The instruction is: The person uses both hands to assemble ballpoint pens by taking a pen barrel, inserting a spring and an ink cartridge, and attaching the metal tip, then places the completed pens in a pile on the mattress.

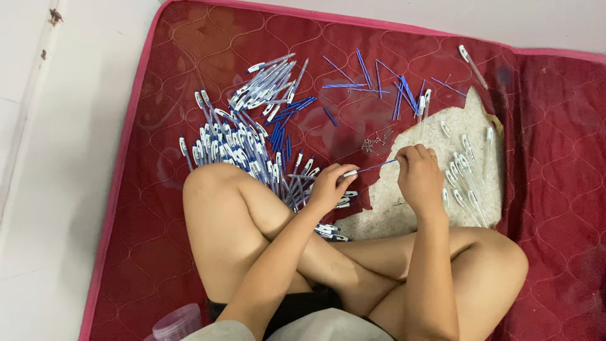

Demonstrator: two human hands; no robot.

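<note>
**Blue refill going into a pen barrel**

Blue and white plastic covers most of the red mat (543, 158). I see my left hand (328, 186) closed around a white pen barrel (348, 173), its open end facing right. My right hand (418, 173) pinches the far end of a thin blue refill (377, 166), whose near end sits at the barrel's mouth; I cannot tell how far in it is. Both are held just above the pale cloth (429, 136), in front of my crossed legs.

To do this well, I judge the refill should stay in line with the barrel, pushed straight and gently so it does not bend. Holding nearer the barrel's mouth would steady it.

The pen pile (240, 148) lies to the left, loose refills (379, 85) near the mat's top edge, clear barrels (464, 180) on the cloth to the right, and small springs (374, 142) just beyond my hands.
</note>
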